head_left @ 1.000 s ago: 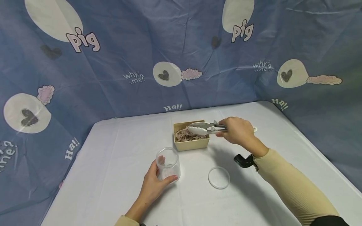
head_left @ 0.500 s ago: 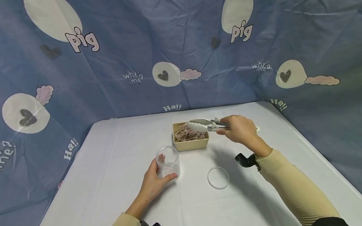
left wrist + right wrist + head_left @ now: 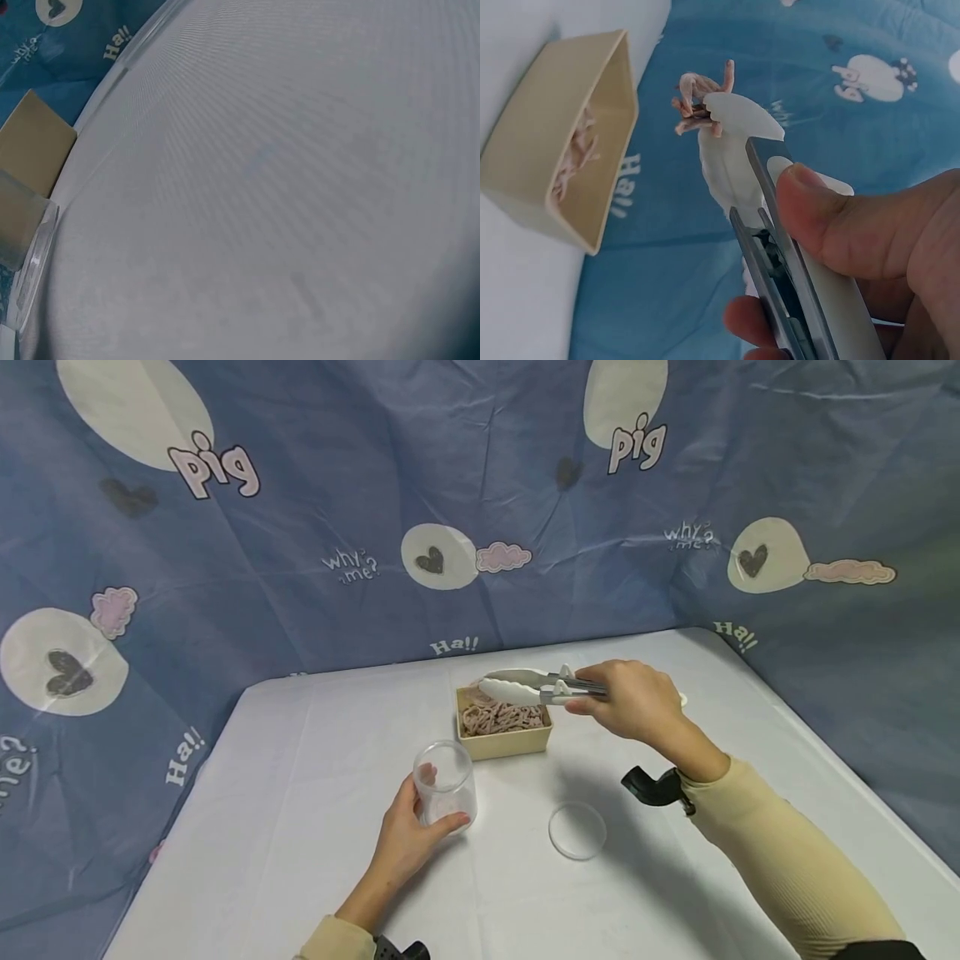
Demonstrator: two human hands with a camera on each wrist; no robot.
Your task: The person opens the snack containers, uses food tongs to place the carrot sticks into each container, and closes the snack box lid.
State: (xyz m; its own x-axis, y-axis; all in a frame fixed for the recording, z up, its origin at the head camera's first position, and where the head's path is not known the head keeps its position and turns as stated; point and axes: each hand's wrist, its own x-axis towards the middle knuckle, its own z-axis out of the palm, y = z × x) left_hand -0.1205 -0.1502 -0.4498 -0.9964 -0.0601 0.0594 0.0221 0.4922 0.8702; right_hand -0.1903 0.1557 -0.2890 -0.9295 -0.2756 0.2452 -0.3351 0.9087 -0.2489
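In the head view my left hand (image 3: 408, 835) grips a clear, wide-mouthed jar (image 3: 447, 806) from its left side, thumb across the front. My right hand (image 3: 633, 697) holds tongs (image 3: 513, 692) with white scalloped tips and metal arms, over a cream rectangular box (image 3: 504, 746). Brownish noodle-like strands (image 3: 498, 720) fill part of that box. The right wrist view shows a small clump of the strands (image 3: 694, 86) pinched at the tongs' tips, outside the box's opening. Only part of the jar (image 3: 37, 259) appears in the left wrist view; the left hand is out of it.
A thin, round, ring-like piece (image 3: 577, 858) lies flat on the white-covered table (image 3: 300, 827), right of the jar. Behind the table hangs a blue printed cloth (image 3: 300, 485). The box stands just beyond the jar.
The tongs have risen and shifted slightly left above the box, uncovering more of the strands inside. The left hand and jar have moved up slightly in the head view.
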